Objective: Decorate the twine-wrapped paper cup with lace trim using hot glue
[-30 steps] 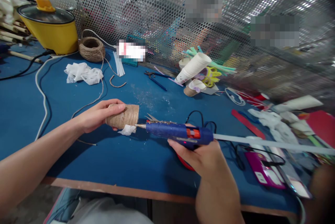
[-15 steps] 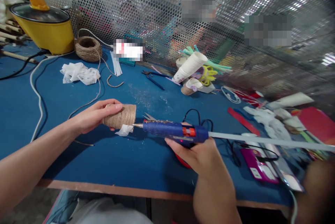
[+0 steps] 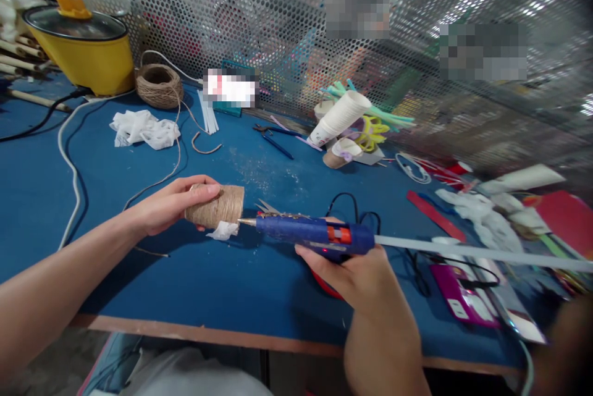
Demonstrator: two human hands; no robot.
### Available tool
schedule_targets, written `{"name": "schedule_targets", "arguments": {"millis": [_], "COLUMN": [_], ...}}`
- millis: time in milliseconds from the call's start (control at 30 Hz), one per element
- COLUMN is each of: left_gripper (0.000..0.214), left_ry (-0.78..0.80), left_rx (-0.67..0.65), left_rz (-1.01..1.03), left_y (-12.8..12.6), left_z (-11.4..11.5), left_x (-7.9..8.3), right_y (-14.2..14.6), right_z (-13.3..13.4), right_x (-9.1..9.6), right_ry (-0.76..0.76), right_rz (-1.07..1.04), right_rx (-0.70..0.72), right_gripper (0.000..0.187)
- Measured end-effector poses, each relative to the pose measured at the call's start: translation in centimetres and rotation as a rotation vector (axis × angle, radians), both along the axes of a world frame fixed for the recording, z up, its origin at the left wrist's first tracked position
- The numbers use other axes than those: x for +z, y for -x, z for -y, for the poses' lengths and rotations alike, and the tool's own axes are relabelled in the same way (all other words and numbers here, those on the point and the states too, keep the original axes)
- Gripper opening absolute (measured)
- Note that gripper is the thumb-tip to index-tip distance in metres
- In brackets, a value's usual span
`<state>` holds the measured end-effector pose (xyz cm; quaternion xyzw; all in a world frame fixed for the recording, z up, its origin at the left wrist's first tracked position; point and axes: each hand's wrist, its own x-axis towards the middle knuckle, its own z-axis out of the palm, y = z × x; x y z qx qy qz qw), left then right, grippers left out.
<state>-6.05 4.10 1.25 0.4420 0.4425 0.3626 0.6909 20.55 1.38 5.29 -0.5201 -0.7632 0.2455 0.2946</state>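
My left hand (image 3: 173, 203) is wrapped round a twine-covered cup (image 3: 217, 206) lying on its side just above the blue table (image 3: 194, 285). A scrap of white lace (image 3: 223, 231) hangs under the cup's rim. My right hand (image 3: 361, 278) grips a blue hot glue gun (image 3: 315, 232) with a long glue stick (image 3: 482, 254) out the back. The gun's metal tip (image 3: 247, 222) touches the cup's rim by the lace. A strand of twine (image 3: 157, 180) runs from the cup to the twine ball (image 3: 159, 85).
A yellow electric pot (image 3: 86, 47) stands at the back left, with white lace (image 3: 143, 128) and cords near it. Stacked paper cups (image 3: 340, 118), pliers (image 3: 273, 135), scissors (image 3: 266, 207) and craft clutter (image 3: 486, 217) fill the right. A perforated metal screen (image 3: 296, 19) backs the table.
The hands, cup and glue gun keep the same pose. Only the view has shifted slightly.
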Motion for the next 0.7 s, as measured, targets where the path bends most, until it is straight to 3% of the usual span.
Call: {"name": "schedule_targets", "arguments": {"millis": [300,467,700], "left_gripper": [0.041,0.04,0.047], "left_ry": [-0.004,-0.005,-0.001], "left_rx": [0.001,-0.011,-0.008], "left_rz": [0.003,-0.009,-0.033], "left_y": [-0.23,-0.06,-0.13], "left_z": [0.14,0.08,0.13], "left_x": [-0.11,-0.06,0.11], "right_y": [0.1,-0.47,-0.56], "right_z": [-0.07,-0.38,-0.44], "right_x": [0.1,-0.07,-0.32], "right_ry": [-0.012,-0.022,-0.043], "right_rz": [0.009,0.068,0.03], "right_rx": [-0.002,0.122,0.087], "right_gripper": [0.005,0.004,0.006]}}
